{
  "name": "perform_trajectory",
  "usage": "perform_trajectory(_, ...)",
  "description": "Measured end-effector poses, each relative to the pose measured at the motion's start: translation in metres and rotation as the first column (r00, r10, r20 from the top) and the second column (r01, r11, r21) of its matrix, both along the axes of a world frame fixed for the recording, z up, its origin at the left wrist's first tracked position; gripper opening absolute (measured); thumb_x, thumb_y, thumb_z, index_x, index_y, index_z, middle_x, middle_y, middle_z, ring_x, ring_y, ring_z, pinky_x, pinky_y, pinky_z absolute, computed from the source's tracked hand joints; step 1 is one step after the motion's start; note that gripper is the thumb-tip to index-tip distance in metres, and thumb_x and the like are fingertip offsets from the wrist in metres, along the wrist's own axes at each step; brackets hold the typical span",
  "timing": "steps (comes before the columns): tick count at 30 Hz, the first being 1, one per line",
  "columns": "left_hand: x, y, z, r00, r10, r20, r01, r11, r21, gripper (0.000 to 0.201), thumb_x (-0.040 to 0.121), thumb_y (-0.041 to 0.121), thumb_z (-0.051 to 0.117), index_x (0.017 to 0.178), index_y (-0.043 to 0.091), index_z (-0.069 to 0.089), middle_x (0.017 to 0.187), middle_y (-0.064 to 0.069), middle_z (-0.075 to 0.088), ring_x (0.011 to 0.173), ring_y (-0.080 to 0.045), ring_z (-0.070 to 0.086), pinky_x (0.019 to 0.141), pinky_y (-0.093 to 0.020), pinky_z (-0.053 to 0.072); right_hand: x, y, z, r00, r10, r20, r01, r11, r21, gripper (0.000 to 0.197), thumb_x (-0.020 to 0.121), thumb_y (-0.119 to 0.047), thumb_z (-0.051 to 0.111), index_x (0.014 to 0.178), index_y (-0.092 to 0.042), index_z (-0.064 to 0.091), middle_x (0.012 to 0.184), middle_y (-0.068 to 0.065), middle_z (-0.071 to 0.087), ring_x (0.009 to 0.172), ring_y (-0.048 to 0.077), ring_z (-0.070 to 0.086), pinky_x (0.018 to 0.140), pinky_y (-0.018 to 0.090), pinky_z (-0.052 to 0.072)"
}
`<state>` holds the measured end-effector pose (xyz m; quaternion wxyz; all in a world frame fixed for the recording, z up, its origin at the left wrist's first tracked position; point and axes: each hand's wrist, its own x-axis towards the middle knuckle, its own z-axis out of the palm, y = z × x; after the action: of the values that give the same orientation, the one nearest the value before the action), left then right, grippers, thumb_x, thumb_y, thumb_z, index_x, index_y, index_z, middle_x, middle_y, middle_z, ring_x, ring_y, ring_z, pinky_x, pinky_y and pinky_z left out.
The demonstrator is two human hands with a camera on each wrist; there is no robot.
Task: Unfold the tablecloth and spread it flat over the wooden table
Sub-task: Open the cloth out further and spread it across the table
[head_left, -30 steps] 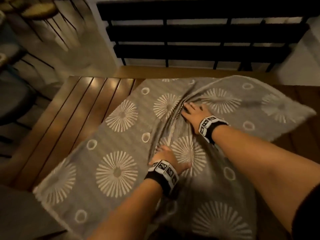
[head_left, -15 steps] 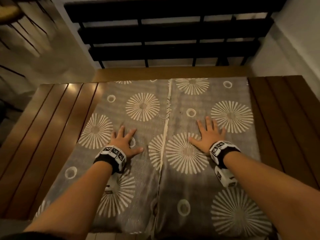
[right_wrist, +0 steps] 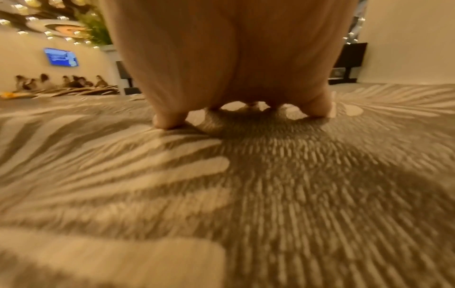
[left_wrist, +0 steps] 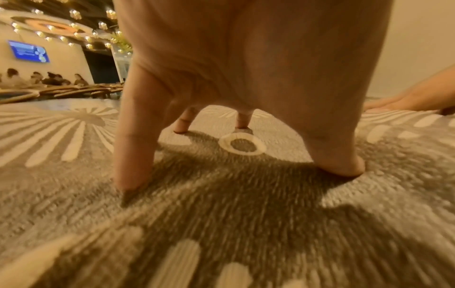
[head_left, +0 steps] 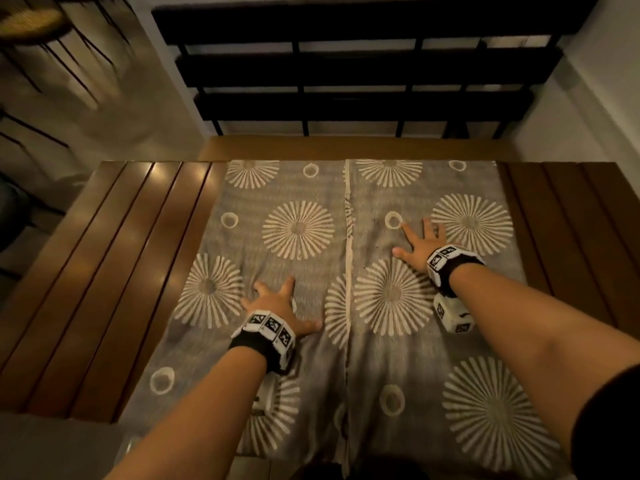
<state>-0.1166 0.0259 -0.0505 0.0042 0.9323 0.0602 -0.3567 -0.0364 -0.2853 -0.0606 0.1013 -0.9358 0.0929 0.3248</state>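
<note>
A grey tablecloth [head_left: 377, 358] with white sunbursts and rings lies flat across the middle of the wooden slatted table [head_left: 121, 258]. A pale seam [head_left: 348, 306] runs down its centre, and its near end hangs over the front edge. My left hand [head_left: 277, 306] rests left of the seam, fingers spread and pressing down; in the left wrist view its fingertips [left_wrist: 128, 181] dent the cloth [left_wrist: 221, 224]. My right hand [head_left: 420, 242] presses flat to the right of the seam, further from me. Its palm [right_wrist: 236, 78] hovers over the cloth [right_wrist: 270, 185]. Neither hand holds anything.
Bare slats show left of the cloth and on the right [head_left: 571, 237]. Behind the table runs a wooden ledge [head_left: 346, 147], then a black slatted bench [head_left: 346, 67] and a white wall [head_left: 588, 98]. Seated people [left_wrist: 44, 78] are far off.
A second ago the cloth was skewed and bunched at a middle fold under both hands. Now it lies square and flat, and the hands have spread apart, the right one sliding further away.
</note>
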Motion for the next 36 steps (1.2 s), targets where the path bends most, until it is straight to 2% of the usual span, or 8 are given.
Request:
perform_trajectory(4, -0.014, -0.004, 0.001, 1.0, 0.0, 0.028, -0.001, 0.999, 0.039, 0.124, 0.052, 0.095, 0.048, 0.15, 0.04, -0.004, 0.154, -0.03, 0.004, 0.132, -0.055, 0.032, 0.107, -0.06, 0.033, 0.006, -0.009, 0.001, 0.998, 0.059, 0.005, -0.059, 0.998, -0.008, 0.092, 0.08, -0.078, 0.04, 0.15, -0.041, -0.005, 0.159, 0.001, -0.023, 0.145, 0.036, -0.018, 0.119, 0.054, 0.001)
perform_trajectory(7, -0.006, -0.003, 0.014, 0.996, -0.056, 0.065, 0.053, 0.997, 0.047, 0.12, 0.048, 0.098, 0.045, 0.147, 0.034, 0.017, 0.146, -0.026, 0.026, 0.124, -0.048, 0.044, 0.098, -0.054, 0.045, 0.002, -0.005, 0.0, 0.995, 0.09, 0.03, -0.09, 0.996, -0.024, 0.092, 0.082, -0.075, 0.041, 0.151, -0.037, -0.005, 0.16, 0.003, -0.019, 0.146, 0.037, -0.014, 0.119, 0.053, 0.003)
perform_trajectory(10, 0.022, -0.008, 0.03, 0.961, -0.186, 0.205, 0.181, 0.983, 0.043, 0.106, 0.057, 0.096, 0.039, 0.137, 0.026, 0.039, 0.138, -0.019, 0.042, 0.123, -0.042, 0.045, 0.098, -0.05, 0.043, -0.008, 0.005, 0.002, 0.989, 0.104, 0.109, -0.098, 0.994, -0.055, 0.081, 0.089, -0.066, 0.038, 0.152, -0.034, -0.002, 0.161, 0.003, -0.013, 0.148, 0.034, -0.006, 0.118, 0.056, 0.007)
perform_trajectory(14, 0.049, -0.02, 0.029, 0.896, -0.205, 0.394, 0.25, 0.966, -0.066, 0.085, 0.075, 0.081, 0.043, 0.142, 0.03, 0.03, 0.154, -0.017, 0.025, 0.138, -0.043, 0.027, 0.107, -0.059, 0.032, -0.026, 0.031, 0.016, 0.937, 0.207, 0.281, -0.189, 0.978, -0.089, 0.066, 0.094, -0.049, 0.035, 0.151, -0.028, 0.012, 0.162, 0.006, 0.003, 0.148, 0.031, 0.006, 0.115, 0.06, 0.014)
perform_trajectory(18, 0.053, 0.0, 0.003, 0.976, -0.132, 0.173, 0.164, 0.968, -0.188, 0.1, 0.066, 0.089, 0.044, 0.148, 0.049, 0.005, 0.162, -0.008, -0.007, 0.145, -0.046, -0.006, 0.114, -0.064, 0.013, -0.056, 0.039, 0.02, 0.995, 0.072, 0.07, -0.077, 0.994, 0.076, 0.097, 0.079, -0.078, 0.041, 0.151, -0.035, -0.007, 0.16, 0.006, -0.016, 0.147, 0.037, -0.009, 0.117, 0.054, 0.006)
perform_trajectory(21, 0.051, 0.02, -0.008, 0.967, -0.237, 0.095, 0.25, 0.953, -0.169, 0.105, 0.062, 0.092, 0.044, 0.147, 0.053, -0.004, 0.161, -0.003, -0.018, 0.145, -0.043, -0.013, 0.115, -0.064, 0.009, -0.084, 0.017, 0.019, 0.995, 0.082, -0.055, -0.077, 0.993, 0.092, 0.114, 0.067, -0.082, 0.053, 0.149, -0.039, -0.013, 0.159, 0.004, -0.023, 0.145, 0.037, -0.018, 0.117, 0.051, -0.001)
perform_trajectory(32, 0.06, 0.01, 0.0, 0.914, -0.365, 0.176, 0.378, 0.925, -0.047, 0.103, 0.068, 0.082, 0.053, 0.149, 0.046, 0.001, 0.161, -0.008, -0.011, 0.146, -0.042, -0.008, 0.114, -0.062, 0.009, -0.091, 0.01, 0.008, 0.994, 0.107, 0.013, -0.108, 0.993, 0.039, 0.117, 0.068, -0.07, 0.067, 0.151, -0.036, -0.009, 0.159, 0.001, -0.022, 0.145, 0.034, -0.019, 0.118, 0.057, 0.0)
perform_trajectory(36, 0.042, -0.022, 0.003, 0.888, -0.308, 0.341, 0.418, 0.851, -0.318, 0.088, 0.076, 0.052, 0.067, 0.146, 0.039, 0.017, 0.159, -0.009, 0.006, 0.14, -0.04, 0.026, 0.11, -0.052, 0.035, -0.112, 0.035, 0.009, 0.918, 0.282, 0.279, -0.295, 0.955, 0.007, 0.079, 0.082, -0.037, 0.06, 0.148, -0.024, 0.02, 0.159, 0.01, 0.012, 0.145, 0.036, 0.014, 0.117, 0.053, 0.019)
